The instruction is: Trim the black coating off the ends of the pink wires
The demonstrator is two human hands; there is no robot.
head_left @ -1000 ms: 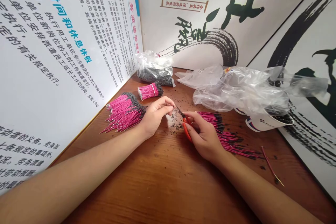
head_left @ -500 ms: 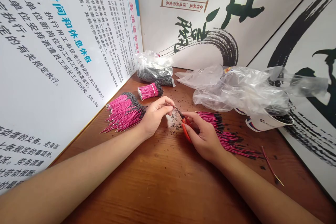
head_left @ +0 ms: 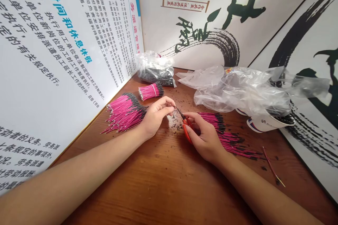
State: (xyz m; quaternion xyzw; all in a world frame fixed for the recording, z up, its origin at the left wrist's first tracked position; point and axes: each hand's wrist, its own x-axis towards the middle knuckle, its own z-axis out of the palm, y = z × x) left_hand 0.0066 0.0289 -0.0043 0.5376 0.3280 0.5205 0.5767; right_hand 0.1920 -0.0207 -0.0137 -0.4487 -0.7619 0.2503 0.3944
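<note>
My right hand [head_left: 204,135] is closed round the red handles of a pair of small scissors [head_left: 186,125]. Their dark blades point up and left, with the tips at the fingers of my left hand [head_left: 160,114]. That left hand is pinched, thumb against fingers; whatever it holds is too small to make out. Left of it lies a loose heap of pink wires with black ends [head_left: 124,112]. A banded bundle of the same wires [head_left: 151,91] sits behind. More pink wires [head_left: 232,140] are spread beside and partly behind my right hand.
Small black scraps [head_left: 176,121] litter the wooden table [head_left: 158,190]. A plastic bag of black pieces [head_left: 155,70] stands at the back. Crumpled clear bags [head_left: 237,88] cover paper cups [head_left: 266,123] at right. A single wire [head_left: 273,167] lies at far right. Printed panels [head_left: 185,42] enclose the table.
</note>
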